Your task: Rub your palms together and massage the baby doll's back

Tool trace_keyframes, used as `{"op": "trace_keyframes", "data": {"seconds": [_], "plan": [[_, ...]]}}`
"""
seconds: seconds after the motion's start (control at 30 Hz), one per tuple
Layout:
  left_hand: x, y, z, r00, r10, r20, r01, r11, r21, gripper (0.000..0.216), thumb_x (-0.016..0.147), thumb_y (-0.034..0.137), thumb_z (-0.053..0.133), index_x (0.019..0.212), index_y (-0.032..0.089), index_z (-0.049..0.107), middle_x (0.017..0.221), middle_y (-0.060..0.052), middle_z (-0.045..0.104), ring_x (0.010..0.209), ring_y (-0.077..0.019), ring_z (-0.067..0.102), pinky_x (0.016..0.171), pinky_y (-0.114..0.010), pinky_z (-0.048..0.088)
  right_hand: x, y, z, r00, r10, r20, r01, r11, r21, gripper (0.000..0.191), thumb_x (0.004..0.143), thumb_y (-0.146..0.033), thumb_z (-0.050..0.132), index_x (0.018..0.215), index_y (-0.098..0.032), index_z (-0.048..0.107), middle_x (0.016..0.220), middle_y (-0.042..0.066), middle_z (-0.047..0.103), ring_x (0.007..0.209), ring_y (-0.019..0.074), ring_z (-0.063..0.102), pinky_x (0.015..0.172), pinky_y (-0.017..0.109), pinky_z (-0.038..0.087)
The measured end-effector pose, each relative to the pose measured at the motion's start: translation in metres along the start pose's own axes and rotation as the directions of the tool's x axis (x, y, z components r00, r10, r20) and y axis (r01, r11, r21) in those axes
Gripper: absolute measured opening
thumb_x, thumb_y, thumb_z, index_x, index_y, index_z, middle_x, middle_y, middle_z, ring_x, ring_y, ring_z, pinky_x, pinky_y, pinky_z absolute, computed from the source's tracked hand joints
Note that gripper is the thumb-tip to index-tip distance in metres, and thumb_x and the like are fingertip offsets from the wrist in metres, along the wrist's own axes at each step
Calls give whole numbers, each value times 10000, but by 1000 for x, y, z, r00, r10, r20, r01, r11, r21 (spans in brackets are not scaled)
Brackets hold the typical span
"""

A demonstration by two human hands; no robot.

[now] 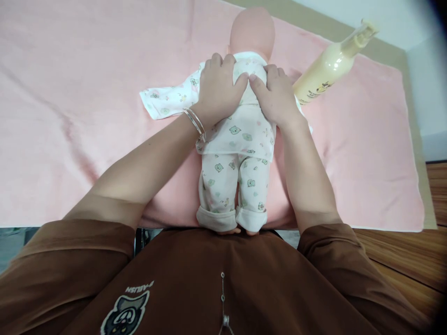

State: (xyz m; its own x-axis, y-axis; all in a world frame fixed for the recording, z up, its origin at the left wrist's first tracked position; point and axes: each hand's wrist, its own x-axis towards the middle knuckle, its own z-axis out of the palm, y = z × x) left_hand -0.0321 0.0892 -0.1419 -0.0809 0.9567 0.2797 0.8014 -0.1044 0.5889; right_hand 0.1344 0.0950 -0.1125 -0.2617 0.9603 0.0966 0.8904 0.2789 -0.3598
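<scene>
Pink towel (70, 93) cushioned doll (240, 139), face down. Left hand (218, 88), right hand (275, 95) lay flat, unclenched, on upper back, thumbs touching, likely steadying it. Lotion bottle (328, 65) within reach.

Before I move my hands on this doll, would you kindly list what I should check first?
1. Doll face down on the pink towel: ok.
2. Left hand flat on its upper back: ok.
3. Right hand beside it, thumbs touching: ok.
4. Lotion bottle clear of the right hand: cannot tell.
5. Doll's feet well inside the towel's near edge: not ok.
</scene>
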Motion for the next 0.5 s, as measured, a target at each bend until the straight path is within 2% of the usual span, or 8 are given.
{"op": "trace_keyframes", "data": {"seconds": [0.3,0.5], "plan": [[1,-1,0,1000,6,5,-6,1000,-18,340,1006,324,502,1288,157,595,1275,-141,576,1181,-283,490,1073,-400,361,1,1,3,1000,-4,-24,5,1000,23,566,991,-668,257,1349,-280,461,1380,113,559,1332,271,494,1156,486,408],[0,0,-1,1000,-4,5,4,1000,14,340,999,326,494,1287,178,597,1276,-120,589,1188,-281,505,1069,-389,377,0,2,2,1000,0,-26,0,1000,9,501,999,-650,259,1323,-325,460,1378,82,567,1314,243,504,1157,474,420]]}}
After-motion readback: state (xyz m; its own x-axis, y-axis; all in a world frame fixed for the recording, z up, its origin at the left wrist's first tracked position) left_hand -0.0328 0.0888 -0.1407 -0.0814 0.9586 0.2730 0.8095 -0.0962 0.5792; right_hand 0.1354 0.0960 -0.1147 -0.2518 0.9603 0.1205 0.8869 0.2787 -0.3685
